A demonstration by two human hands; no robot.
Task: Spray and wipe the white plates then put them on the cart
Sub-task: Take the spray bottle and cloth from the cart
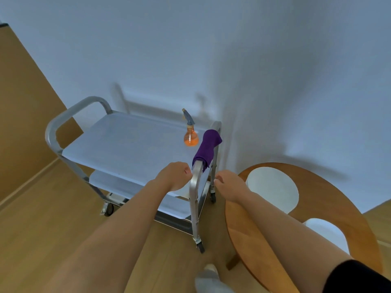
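Pale blue-grey walls meet in a corner ahead of me, with wood flooring below and a tan panel running off at nine o'clock. Parked in that corner is the steel cart (pixel 118 144), two shelves on castors, its near handle (pixel 195 176) rising between my two hands.

My left hand (pixel 173 176) hovers just left of that handle, fingers loosely curled, gripping nothing that I can see. My right hand (pixel 229 185) sits just to the right of it at about the same height, fingers also curled in, and it appears to be holding nothing, though the fingertips are turned away from me.

On the top shelf, toward one o'clock, stands the orange spray bottle (pixel 191 137), upright with its grey trigger head up, parked where either hand can reach it. A purple cloth (pixel 206 148) is draped over the handle's far end, hung there, I judge, so it stays off the shelf.

At three to four o'clock is the round wooden bench (pixel 338 193), carrying the far white plate (pixel 273 189) and the near white plate (pixel 330 233), the latter partly hidden by my right forearm. Both are well apart from the cart, so by my reading the task has not begun, and the bottle or the cloth seems the thing to fetch first.
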